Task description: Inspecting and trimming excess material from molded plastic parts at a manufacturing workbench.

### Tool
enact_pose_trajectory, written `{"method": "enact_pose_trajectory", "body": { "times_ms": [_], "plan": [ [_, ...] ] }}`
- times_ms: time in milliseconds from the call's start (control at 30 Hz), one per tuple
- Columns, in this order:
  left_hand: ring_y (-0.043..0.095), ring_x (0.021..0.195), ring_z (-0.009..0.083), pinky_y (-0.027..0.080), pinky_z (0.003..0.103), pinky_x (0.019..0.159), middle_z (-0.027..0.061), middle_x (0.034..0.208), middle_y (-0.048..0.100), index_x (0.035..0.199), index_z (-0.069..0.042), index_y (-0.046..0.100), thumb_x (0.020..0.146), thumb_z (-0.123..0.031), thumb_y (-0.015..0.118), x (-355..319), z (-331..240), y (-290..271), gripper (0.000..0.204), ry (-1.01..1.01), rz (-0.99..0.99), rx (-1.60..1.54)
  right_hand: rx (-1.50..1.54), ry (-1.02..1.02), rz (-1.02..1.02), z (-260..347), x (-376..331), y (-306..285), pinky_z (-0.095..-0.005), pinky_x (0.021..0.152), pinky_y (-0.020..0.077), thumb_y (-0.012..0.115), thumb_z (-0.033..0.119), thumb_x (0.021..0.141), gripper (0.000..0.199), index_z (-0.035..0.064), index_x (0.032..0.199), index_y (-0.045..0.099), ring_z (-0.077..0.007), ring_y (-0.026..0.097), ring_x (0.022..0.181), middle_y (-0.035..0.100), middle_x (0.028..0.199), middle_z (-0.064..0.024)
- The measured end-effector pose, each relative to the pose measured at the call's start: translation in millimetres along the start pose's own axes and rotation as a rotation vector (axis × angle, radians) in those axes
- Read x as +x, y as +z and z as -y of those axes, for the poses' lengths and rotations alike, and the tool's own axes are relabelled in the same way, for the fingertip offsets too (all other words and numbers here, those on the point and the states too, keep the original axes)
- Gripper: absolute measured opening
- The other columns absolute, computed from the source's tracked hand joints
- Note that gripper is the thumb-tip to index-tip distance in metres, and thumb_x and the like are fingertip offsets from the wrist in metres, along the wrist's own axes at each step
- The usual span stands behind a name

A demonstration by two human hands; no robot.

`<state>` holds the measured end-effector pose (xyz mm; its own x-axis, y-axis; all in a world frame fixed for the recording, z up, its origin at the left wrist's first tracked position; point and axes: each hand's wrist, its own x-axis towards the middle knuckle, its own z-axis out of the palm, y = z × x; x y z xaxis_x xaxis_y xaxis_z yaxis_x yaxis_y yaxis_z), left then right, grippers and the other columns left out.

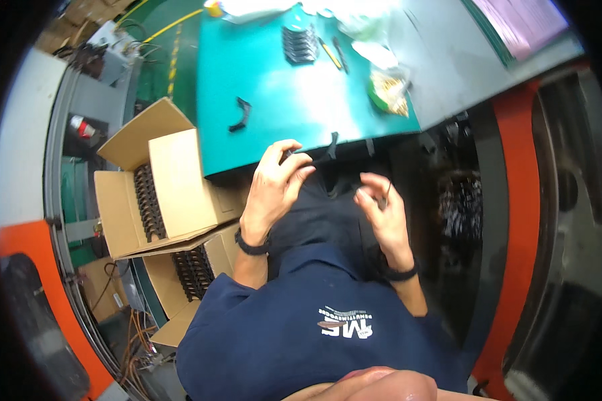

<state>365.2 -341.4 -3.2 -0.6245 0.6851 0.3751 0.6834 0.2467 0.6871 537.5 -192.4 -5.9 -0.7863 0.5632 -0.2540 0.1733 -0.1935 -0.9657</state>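
My left hand is closed, thumb against fingers, on a black curved plastic part. The part's far end sticks out to the right, over the near edge of the green table. To its right my right hand hovers apart from it, with thumb and fingers curled together. A thin dark sliver shows by those fingers, too small to name. Another black curved plastic part lies on the green table mat, beyond my left hand.
Two open cardboard boxes at my left hold rows of black parts. Farther back on the table are a stack of black parts, a yellow pen-like tool and a bag of small brass-coloured pieces. An orange post stands at right.
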Motion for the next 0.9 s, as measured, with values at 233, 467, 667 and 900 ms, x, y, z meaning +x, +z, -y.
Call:
{"method": "enact_pose_trajectory", "body": {
  "times_ms": [233,467,667,900],
  "plan": [
    [0.061,0.093,0.0304,0.052,0.037,0.075,0.0152,0.104,0.060,0.093,-0.004,0.067,0.067,-0.007,0.079,-19.9,-64.9,-12.6,0.029,0.241,0.156,-0.122,0.312,-0.052,0.263,32.2,-14.0,-0.1,-0.0200,0.072,0.0482,0.072,0.003,0.084,0.054,-0.0009,0.131,0.046,-0.0073,0.059,0.082,0.064,0.092,-0.0063],
    [0.065,0.088,0.0288,0.055,0.035,0.073,0.0167,0.102,0.064,0.103,-0.003,0.064,0.060,-0.012,0.088,-36.3,-66.0,-10.0,0.050,0.257,-0.088,-0.342,0.436,-0.149,0.336,34.2,-29.6,2.9,-0.0245,0.079,0.0507,0.073,0.000,0.081,0.058,-0.0024,0.132,0.044,-0.0125,0.063,0.086,0.065,0.092,-0.0100],
    [0.066,0.088,0.0317,0.056,0.039,0.072,0.0204,0.103,0.065,0.102,-0.004,0.057,0.063,-0.014,0.088,-43.4,-62.2,-1.0,0.050,0.325,-0.218,-0.421,0.546,-0.074,0.312,39.8,-36.0,2.6,-0.0242,0.078,0.0510,0.071,0.000,0.084,0.059,-0.0019,0.135,0.042,-0.0122,0.062,0.086,0.065,0.097,-0.0114],
    [0.067,0.097,0.0376,0.058,0.041,0.077,0.0287,0.112,0.061,0.107,-0.003,0.049,0.067,-0.003,0.084,-50.4,-63.2,8.9,0.053,0.323,-0.252,-0.544,0.417,-0.127,0.224,34.9,-38.9,-2.7,-0.0216,0.075,0.0497,0.071,0.003,0.085,0.039,-0.0031,0.121,0.057,-0.0111,0.061,0.087,0.067,0.103,-0.0142]
  ]
}}
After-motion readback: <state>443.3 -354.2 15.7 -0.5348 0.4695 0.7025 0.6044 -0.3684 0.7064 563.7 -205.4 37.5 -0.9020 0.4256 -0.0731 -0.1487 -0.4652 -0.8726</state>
